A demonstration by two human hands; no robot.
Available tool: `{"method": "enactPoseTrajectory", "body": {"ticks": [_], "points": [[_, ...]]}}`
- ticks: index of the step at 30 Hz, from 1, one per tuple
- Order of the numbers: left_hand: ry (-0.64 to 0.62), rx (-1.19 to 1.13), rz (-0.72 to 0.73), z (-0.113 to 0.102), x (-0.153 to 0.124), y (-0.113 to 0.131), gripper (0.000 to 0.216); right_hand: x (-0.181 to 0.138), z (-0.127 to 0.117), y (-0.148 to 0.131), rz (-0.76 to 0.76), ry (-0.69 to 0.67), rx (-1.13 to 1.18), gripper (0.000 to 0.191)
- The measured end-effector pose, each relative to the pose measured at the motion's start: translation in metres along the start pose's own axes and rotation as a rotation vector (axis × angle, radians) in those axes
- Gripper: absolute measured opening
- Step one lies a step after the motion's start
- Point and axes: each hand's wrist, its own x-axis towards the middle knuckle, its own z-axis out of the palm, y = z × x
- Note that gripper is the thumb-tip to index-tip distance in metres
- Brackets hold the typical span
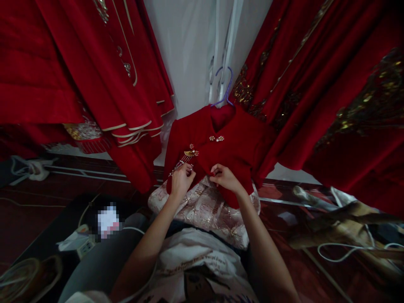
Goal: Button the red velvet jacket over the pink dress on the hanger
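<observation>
A small red velvet jacket [233, 143] hangs in front of me on a purple hanger [224, 86], over a pale pink brocade skirt [205, 208]. A gold fan-shaped brooch with a beaded tassel [189, 155] is pinned on its left chest, and a pearl button clasp [216, 138] sits higher up. My left hand [181, 179] pinches the jacket front just under the tassel. My right hand [225, 177] is closed on the fabric edge a little to the right. Both hands meet near the front opening.
Long red robes with gold embroidery [331, 97] hang right, and red robes with cream piping [104, 75] hang left. A white garment bag [195, 54] hangs behind. White cables [347, 252] trail across the dark floor at right. A power strip [82, 244] lies at lower left.
</observation>
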Motion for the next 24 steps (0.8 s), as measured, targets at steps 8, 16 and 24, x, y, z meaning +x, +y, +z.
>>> {"method": "enactPoseTrajectory", "body": {"ticks": [8, 16, 24], "points": [[-0.047, -0.489, -0.165, -0.002, 0.002, -0.009, 0.012, 0.002, 0.036, -0.029, -0.188, 0.174, -0.034, 0.022], [-0.131, -0.787, -0.317, 0.003, 0.005, -0.017, 0.022, 0.021, 0.069, 0.005, -0.251, 0.28, -0.12, 0.026], [-0.032, -0.072, 0.099, 0.008, -0.002, -0.013, 0.027, 0.018, 0.061, 0.014, -0.225, 0.349, -0.121, 0.019]]}}
